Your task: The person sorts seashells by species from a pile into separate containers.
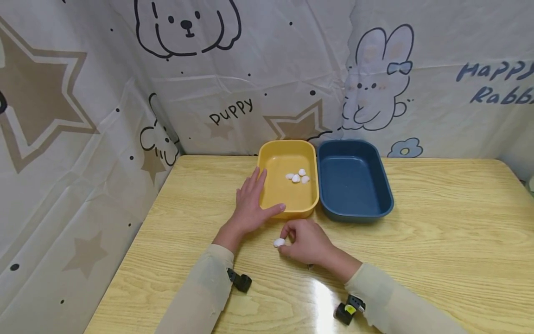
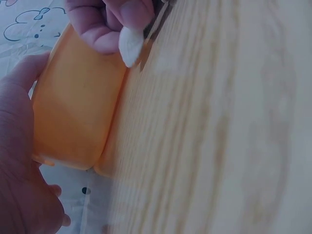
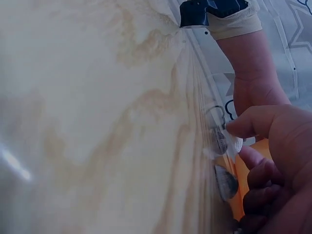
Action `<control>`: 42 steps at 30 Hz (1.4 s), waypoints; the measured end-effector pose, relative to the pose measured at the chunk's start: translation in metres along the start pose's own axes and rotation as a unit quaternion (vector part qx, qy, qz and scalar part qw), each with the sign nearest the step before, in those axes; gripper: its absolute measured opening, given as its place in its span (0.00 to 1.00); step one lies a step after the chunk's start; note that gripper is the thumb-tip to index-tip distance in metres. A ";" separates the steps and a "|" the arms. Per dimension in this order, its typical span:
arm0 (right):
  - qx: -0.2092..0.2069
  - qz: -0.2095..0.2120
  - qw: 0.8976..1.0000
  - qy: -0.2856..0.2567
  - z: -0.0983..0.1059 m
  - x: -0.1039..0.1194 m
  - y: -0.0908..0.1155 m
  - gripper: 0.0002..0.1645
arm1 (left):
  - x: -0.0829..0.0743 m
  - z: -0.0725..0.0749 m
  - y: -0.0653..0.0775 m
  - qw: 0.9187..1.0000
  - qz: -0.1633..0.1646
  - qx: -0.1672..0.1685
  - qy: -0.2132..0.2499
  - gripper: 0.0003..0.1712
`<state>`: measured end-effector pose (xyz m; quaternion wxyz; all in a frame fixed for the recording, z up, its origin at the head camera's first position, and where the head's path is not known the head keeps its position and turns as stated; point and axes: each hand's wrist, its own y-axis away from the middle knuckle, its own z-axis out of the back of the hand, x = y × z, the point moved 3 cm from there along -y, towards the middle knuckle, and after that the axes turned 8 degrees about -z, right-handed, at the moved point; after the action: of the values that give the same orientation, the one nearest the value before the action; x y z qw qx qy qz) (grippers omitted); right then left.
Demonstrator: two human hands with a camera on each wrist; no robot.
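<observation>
My right hand (image 1: 308, 242) pinches a small white seashell (image 1: 279, 242) between thumb and forefinger, just in front of the yellow tray (image 1: 288, 214). Seen from the left wrist, the shell (image 2: 130, 46) tapers to a point. In the right wrist view the right hand (image 3: 292, 156) partly covers the ribbed shell (image 3: 237, 143). My left hand (image 1: 250, 208) rests against the tray's left side, its fingers spread along the rim and its thumb at the front edge. Inside the tray lie several white shells (image 1: 295, 178), grouped towards the right side.
A dark blue tray (image 1: 388, 197) stands against the yellow tray's right side. Behind both hangs a printed cloth (image 1: 333, 55), which also covers the left side. A dark rounded shape (image 3: 225, 183) shows beside the right hand; I cannot tell what it is.
</observation>
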<state>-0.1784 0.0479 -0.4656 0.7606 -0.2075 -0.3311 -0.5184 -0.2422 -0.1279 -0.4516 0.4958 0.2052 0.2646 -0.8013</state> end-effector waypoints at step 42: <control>-0.095 0.059 0.990 -0.087 0.075 0.043 0.008 0.11 | 0.002 -0.001 -0.001 1.000 -0.017 -0.003 -0.012 0.60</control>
<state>-0.1819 0.0721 -0.3820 0.7347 -0.3422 -0.3328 -0.4820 -0.2433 -0.1281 -0.4532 0.4860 0.1899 0.2644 -0.8111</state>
